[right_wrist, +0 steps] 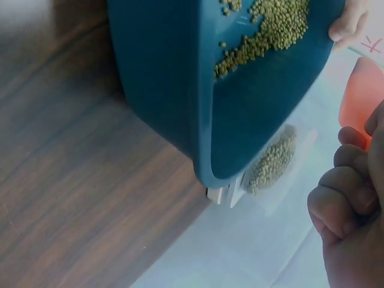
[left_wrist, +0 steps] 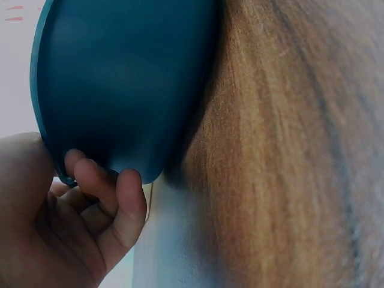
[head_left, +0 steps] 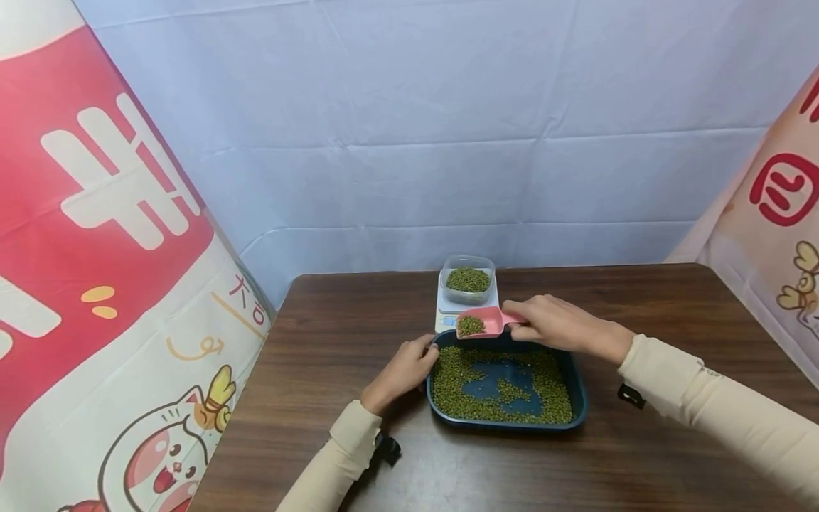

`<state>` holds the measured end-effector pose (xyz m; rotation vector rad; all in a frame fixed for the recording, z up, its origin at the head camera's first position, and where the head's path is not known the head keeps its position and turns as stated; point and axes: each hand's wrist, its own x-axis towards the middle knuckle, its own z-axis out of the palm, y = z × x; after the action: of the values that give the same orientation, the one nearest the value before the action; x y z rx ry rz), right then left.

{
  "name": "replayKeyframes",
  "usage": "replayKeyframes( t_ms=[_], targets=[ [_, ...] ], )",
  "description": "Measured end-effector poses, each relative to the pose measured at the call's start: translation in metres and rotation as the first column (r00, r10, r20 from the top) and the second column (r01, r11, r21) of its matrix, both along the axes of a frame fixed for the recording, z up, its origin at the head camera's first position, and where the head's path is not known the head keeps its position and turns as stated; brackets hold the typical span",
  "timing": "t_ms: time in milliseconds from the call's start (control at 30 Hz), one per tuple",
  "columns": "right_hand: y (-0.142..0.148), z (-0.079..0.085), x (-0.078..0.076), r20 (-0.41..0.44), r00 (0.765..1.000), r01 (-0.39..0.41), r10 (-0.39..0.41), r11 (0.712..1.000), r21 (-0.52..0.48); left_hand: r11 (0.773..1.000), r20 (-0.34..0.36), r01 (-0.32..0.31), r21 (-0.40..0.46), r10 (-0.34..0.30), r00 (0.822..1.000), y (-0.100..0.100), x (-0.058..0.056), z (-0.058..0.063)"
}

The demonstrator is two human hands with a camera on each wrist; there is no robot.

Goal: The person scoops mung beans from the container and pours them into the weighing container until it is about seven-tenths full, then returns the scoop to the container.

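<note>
My right hand (head_left: 555, 323) grips the handle of a pink scoop (head_left: 494, 320), held over the far rim of a dark blue tray (head_left: 581, 398). Green mung beans (head_left: 470, 326) lie in the scoop's front part. More beans (head_left: 456, 387) spread over the tray floor, with bare blue patches in the middle. At the tray's far left corner, my left hand (head_left: 403, 368) holds the rim, its fingers (left_wrist: 129, 195) curled against the outer wall. Just behind the tray, a clear plastic container (head_left: 470, 296) with mung beans stands on a white kitchen scale (head_left: 443, 320).
The brown wooden table (head_left: 345, 334) carries everything. A pale cloth backdrop (head_left: 384, 185) hangs behind its far edge. Printed banners stand at both sides, a red and white one (head_left: 160, 299) at left and a pinkish one (head_left: 761, 242) at right.
</note>
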<state>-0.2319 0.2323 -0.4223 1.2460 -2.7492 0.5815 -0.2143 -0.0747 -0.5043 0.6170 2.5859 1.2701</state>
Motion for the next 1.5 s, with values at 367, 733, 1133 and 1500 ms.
replayKeyframes(
  t_ms=[367,733,1133,1500],
  targets=[
    [0.007,0.01,-0.016,0.012,0.997,0.078,-0.078,0.997,-0.009,1.0,0.007,0.007,-0.004,-0.007,1.0,-0.001,0.0,0.0],
    [0.018,0.016,-0.033,0.022,0.993,0.119,-0.119,0.993,0.007,1.0,0.005,-0.001,0.0,0.001,1.0,0.0,0.001,0.0],
    [0.024,0.018,-0.051,0.026,0.99,0.14,-0.14,0.99,0.012,1.0,-0.001,-0.008,0.001,0.008,1.0,-0.001,0.0,-0.001],
    [0.026,0.026,-0.061,0.022,0.988,0.155,-0.156,0.987,0.052,1.0,-0.005,0.002,-0.003,-0.002,1.0,-0.002,0.001,-0.001]
  ],
)
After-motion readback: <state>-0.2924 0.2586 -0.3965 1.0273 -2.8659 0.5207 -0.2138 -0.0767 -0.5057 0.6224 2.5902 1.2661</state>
